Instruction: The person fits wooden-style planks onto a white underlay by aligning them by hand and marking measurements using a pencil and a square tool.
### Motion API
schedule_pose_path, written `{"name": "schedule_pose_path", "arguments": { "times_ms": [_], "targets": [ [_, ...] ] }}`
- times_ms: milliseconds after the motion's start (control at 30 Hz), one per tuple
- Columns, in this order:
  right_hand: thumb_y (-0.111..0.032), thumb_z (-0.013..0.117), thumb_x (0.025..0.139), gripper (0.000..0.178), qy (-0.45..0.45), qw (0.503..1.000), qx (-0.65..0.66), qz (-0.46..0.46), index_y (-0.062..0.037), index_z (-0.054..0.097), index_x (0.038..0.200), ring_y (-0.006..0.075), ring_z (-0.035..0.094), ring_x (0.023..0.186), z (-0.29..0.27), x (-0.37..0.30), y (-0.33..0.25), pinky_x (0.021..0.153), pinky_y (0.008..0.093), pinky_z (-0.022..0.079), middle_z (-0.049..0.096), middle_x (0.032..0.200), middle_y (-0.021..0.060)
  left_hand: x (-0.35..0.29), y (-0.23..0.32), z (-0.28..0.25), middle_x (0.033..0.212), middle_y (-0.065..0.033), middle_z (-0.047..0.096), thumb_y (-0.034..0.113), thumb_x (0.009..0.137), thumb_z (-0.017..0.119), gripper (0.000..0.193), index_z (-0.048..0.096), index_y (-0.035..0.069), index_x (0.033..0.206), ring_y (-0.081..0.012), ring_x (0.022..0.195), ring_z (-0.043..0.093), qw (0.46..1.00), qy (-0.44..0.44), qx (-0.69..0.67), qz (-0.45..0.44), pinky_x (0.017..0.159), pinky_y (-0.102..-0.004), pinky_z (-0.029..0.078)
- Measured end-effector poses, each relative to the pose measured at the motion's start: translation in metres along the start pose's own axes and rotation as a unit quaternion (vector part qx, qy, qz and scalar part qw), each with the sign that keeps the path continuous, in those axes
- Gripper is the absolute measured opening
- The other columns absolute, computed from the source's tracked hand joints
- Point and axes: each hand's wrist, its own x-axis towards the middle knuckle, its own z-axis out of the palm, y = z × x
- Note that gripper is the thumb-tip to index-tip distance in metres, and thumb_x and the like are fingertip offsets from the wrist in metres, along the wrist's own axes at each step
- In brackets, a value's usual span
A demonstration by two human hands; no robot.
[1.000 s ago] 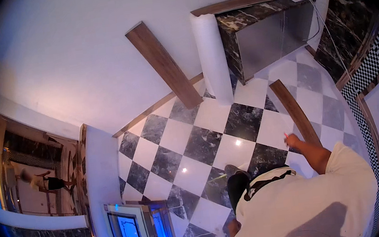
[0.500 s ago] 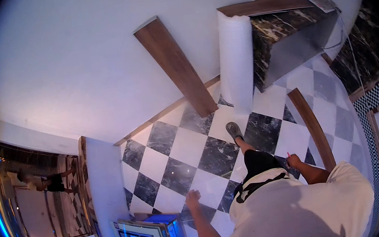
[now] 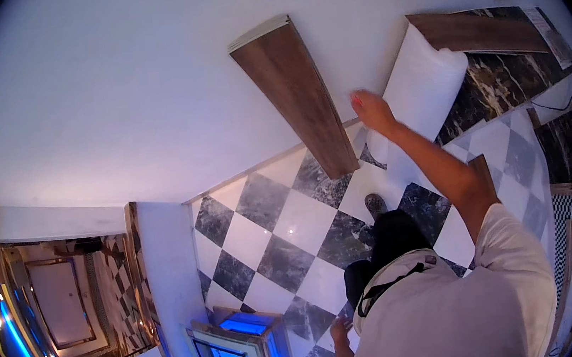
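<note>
My right hand (image 3: 372,109) reaches up and forward, its fingers closed round a small red thing too blurred to name. It is nearest to a stack of brown wood-look planks (image 3: 301,98) leaning against the white wall, and to a white roll of sheet material (image 3: 420,76) on its other side. No touch on either can be made out. My left hand (image 3: 340,330) hangs low beside my waist, fingers curled and partly turned from view, with nothing visible in it.
The floor (image 3: 313,282) has black and white diamond tiles. A dark marble-faced counter (image 3: 496,85) stands at the right, with a brown plank (image 3: 482,29) on top. Lower left are a blue-lit framed box (image 3: 240,355) and a mirror (image 3: 66,305). Another plank (image 3: 482,172) shows behind my right arm.
My right hand has risen from beside my waist toward the leaning planks. The left hand has dropped back beside my body. The view has shifted, and the planks appear closer.
</note>
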Motion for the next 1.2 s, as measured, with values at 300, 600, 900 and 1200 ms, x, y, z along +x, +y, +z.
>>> {"name": "schedule_pose_path", "arguments": {
  "times_ms": [300, 600, 900, 1200],
  "targets": [
    [-0.006, 0.064, 0.083, 0.049, 0.099, 0.976, -0.145, -0.129, -0.0095, 0.056, 0.131, 0.0305, 0.058, 0.111, 0.001, 0.195, -0.082, 0.076, 0.0412, 0.058, 0.052, 0.125, 0.0143, 0.009, 0.137, 0.077, 0.105, -0.0189, 0.069, 0.025, 0.099, 0.057, 0.035, 0.058, -0.003, 0.118, -0.0279, 0.089, 0.069, 0.995, 0.007, -0.004, 0.096, 0.079, -0.0370, 0.057],
    [-0.006, 0.065, 0.081, 0.053, 0.066, 0.972, -0.173, -0.147, -0.0084, 0.055, 0.134, 0.0317, 0.056, 0.112, 0.018, 0.193, -0.075, 0.073, 0.0388, 0.059, 0.051, 0.125, 0.0165, 0.042, 0.111, 0.063, 0.104, -0.0168, 0.070, 0.024, 0.095, 0.061, 0.031, 0.064, -0.002, 0.111, -0.0239, 0.087, 0.070, 0.994, -0.023, 0.058, 0.085, 0.074, -0.0340, 0.057],
    [-0.005, 0.065, 0.079, 0.047, 0.112, 0.959, -0.210, -0.155, -0.0094, 0.060, 0.125, 0.0253, 0.056, 0.113, 0.017, 0.183, -0.094, 0.070, 0.0351, 0.059, 0.053, 0.127, 0.0082, 0.113, 0.170, 0.053, 0.104, -0.0157, 0.071, 0.021, 0.096, 0.053, 0.028, 0.065, 0.000, 0.110, -0.0250, 0.087, 0.070, 0.969, -0.080, 0.203, 0.112, 0.071, -0.0366, 0.057],
    [-0.005, 0.064, 0.078, 0.033, 0.105, 0.939, -0.285, -0.164, -0.0078, 0.062, 0.110, 0.0249, 0.057, 0.109, 0.022, 0.197, -0.100, 0.072, 0.0334, 0.058, 0.058, 0.115, 0.0062, 0.183, 0.543, 0.202, 0.104, -0.0234, 0.065, 0.030, 0.099, 0.052, 0.032, 0.066, 0.003, 0.109, -0.0397, 0.101, 0.061, 0.760, -0.093, 0.468, 0.442, 0.085, -0.0486, 0.047]
  ]
}}
